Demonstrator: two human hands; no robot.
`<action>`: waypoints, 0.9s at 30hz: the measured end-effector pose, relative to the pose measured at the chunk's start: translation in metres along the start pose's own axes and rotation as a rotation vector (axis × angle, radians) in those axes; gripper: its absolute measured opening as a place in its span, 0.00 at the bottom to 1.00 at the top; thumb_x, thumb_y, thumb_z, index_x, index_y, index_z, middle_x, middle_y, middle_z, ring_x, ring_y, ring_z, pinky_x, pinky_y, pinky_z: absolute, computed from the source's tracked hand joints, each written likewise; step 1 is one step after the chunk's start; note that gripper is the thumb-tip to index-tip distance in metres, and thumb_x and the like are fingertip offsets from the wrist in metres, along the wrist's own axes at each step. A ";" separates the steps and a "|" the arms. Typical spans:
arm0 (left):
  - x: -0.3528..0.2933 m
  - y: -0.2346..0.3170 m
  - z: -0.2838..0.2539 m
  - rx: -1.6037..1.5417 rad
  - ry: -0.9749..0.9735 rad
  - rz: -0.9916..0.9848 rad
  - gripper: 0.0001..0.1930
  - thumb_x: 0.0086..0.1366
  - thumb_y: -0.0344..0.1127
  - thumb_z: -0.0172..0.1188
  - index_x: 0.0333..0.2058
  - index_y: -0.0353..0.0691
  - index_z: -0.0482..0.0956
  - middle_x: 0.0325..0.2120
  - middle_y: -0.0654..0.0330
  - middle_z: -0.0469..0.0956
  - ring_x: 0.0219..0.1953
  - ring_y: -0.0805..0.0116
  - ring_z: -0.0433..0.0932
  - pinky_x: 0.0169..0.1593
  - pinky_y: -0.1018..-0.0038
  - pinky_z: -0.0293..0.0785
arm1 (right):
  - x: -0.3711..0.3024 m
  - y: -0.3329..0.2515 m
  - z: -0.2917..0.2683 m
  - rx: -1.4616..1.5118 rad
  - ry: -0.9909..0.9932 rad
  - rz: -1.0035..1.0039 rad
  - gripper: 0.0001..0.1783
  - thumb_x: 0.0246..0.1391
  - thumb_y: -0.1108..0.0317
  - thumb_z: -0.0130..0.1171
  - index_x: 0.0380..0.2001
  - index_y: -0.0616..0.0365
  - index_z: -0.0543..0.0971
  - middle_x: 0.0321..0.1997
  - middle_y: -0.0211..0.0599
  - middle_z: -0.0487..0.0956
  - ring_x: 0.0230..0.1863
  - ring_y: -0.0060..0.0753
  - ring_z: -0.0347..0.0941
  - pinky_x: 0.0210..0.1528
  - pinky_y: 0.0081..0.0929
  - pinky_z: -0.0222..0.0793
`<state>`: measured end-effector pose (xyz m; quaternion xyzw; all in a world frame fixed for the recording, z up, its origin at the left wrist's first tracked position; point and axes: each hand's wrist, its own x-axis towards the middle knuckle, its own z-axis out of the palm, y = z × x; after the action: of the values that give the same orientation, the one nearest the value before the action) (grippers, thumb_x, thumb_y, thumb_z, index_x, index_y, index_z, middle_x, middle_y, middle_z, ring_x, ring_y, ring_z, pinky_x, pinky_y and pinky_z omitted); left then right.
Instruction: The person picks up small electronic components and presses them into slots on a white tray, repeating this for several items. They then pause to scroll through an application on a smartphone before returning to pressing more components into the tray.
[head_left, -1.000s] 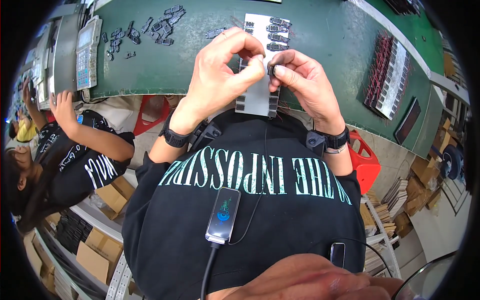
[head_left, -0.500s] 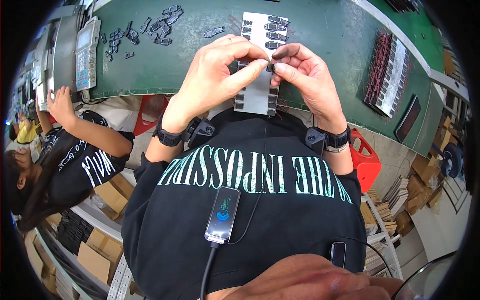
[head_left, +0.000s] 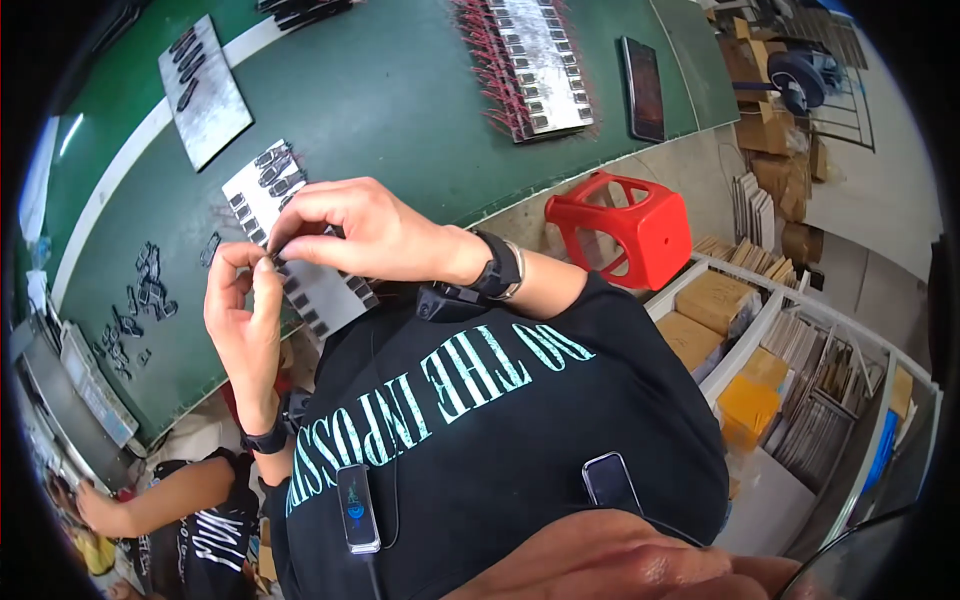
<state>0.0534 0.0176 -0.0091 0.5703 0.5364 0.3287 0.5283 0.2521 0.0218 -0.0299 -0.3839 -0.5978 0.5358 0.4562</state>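
Observation:
My left hand (head_left: 243, 318) and my right hand (head_left: 355, 228) meet at their fingertips over a white strip-shaped board (head_left: 338, 302). Both are closed in a pinch around a tiny dark part (head_left: 275, 256), mostly covered by the fingers, so its kind cannot be made out. Small black rectangular pieces line the board's edges. At its far end lie several larger black parts with tabs (head_left: 280, 175). One loose black part (head_left: 210, 249) rests on the green table just left of the board.
Loose black parts (head_left: 150, 285) are scattered at left. Another pale plate (head_left: 212, 115) bears a few dark pieces. A red-wired board (head_left: 545, 70) and a dark phone (head_left: 643, 90) lie farther right. A red stool (head_left: 650, 225) stands beside the table (head_left: 400, 110). A co-worker's arm (head_left: 170, 500) shows lower left.
The view has swung, shifting the table, board and my hands leftward and tilting them. My fingertips stay together over the board. More of the stool and right-hand shelves now shows.

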 end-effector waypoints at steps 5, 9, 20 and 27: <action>0.002 -0.003 0.010 -0.149 0.028 0.035 0.02 0.71 0.26 0.52 0.39 0.35 0.72 0.33 0.67 0.72 0.33 0.80 0.73 0.38 0.81 0.69 | 0.001 0.003 0.001 -0.139 0.078 -0.198 0.08 0.53 0.78 0.62 0.38 0.61 0.82 0.38 0.40 0.81 0.40 0.37 0.80 0.42 0.28 0.75; 0.004 -0.008 0.012 -0.206 0.026 0.064 0.03 0.72 0.27 0.50 0.39 0.35 0.72 0.34 0.65 0.72 0.32 0.79 0.73 0.38 0.81 0.69 | 0.001 0.006 0.006 -0.138 0.120 -0.263 0.07 0.54 0.78 0.62 0.37 0.61 0.82 0.37 0.38 0.81 0.40 0.33 0.80 0.42 0.29 0.76; -0.007 -0.017 0.008 -0.156 0.058 0.227 0.11 0.72 0.34 0.48 0.31 0.35 0.70 0.27 0.61 0.70 0.23 0.79 0.69 0.26 0.79 0.63 | -0.002 0.008 0.004 0.715 0.191 0.280 0.11 0.63 0.73 0.57 0.47 0.64 0.76 0.41 0.35 0.80 0.37 0.27 0.79 0.45 0.27 0.77; 0.002 0.013 0.019 -0.072 0.087 0.197 0.05 0.69 0.25 0.56 0.37 0.31 0.80 0.31 0.60 0.77 0.29 0.78 0.77 0.29 0.83 0.74 | -0.003 0.014 -0.002 0.803 0.104 0.266 0.10 0.65 0.73 0.55 0.47 0.64 0.76 0.39 0.37 0.80 0.37 0.29 0.78 0.45 0.28 0.77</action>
<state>0.0749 0.0164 -0.0015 0.5860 0.4879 0.4227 0.4898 0.2544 0.0212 -0.0443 -0.2759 -0.2631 0.7603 0.5259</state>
